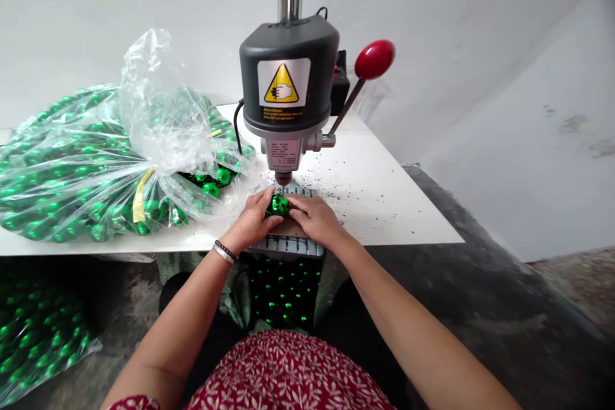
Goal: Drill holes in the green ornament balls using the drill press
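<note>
A shiny green ball (278, 205) with dark spots sits under the thin bit of a drill press (288, 70), on a small board over the machine's slotted metal base (288, 245). From the left, my left hand (258, 218) grips it with thumb and fingers; a dark beaded bracelet and a silver bangle circle that wrist. On the other side, the fingers of my right hand (314, 218) close against the ball near the bit. Whether the bit touches the ball I cannot tell.
A large clear bag of green balls (77, 166) fills the left of the white table (408, 218). The press's red-knobbed lever (375, 59) sticks out right. Dark shavings are scattered around the base. More green balls (286, 291) lie in a sack below, and another bag (38, 339) stands lower left.
</note>
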`<state>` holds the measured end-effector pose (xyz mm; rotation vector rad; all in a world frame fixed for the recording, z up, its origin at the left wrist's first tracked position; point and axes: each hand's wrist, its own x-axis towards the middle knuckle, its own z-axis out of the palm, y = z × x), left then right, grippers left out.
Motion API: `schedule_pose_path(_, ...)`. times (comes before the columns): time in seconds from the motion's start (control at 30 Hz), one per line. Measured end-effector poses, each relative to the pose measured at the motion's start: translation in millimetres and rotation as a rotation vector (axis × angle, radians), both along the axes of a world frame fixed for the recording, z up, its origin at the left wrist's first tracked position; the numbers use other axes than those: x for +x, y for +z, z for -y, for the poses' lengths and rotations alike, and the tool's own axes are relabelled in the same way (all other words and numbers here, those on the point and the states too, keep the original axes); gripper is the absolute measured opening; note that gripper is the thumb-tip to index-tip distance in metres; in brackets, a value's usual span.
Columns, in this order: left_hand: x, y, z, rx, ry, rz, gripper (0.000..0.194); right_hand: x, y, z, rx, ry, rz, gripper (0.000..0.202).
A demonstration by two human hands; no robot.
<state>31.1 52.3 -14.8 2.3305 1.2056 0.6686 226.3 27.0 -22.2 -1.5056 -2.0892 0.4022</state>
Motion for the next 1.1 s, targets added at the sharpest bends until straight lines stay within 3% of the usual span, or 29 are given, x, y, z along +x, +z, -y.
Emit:
schedule_pose_path(0.17, 1, -1.2, 4, -0.117, -0.017, 0.149, 0.061, -2, -3.1, 2, 0.016, -0.011, 0.06, 0.03)
schedule_pose_path(0.33, 4, 4.2, -2, -0.288, 0.141, 0.261, 0.07, -7, 1.8, 1, 0.009, -0.022, 0.077, 0.03)
schedule_pose_path(0.6, 6, 13.9, -13, -0.384, 0.184, 0.242, 0.059, 10, -7.3, 6, -0.025, -0.204, -0.021, 0.034)
schedule_pose_path(0.97, 11, 9.8, 1, -0.339, 0.212, 0.274, 0.06, 36, -12.4, 20, -0.106, -0.325, -0.137, 0.032)
schedule_pose_path(1.1, 18, 9.6, 3, -0.245, 0.145, 0.24, 0.061, 38, -13.9, 23, -0.105, -0.313, -0.181, 0.031)
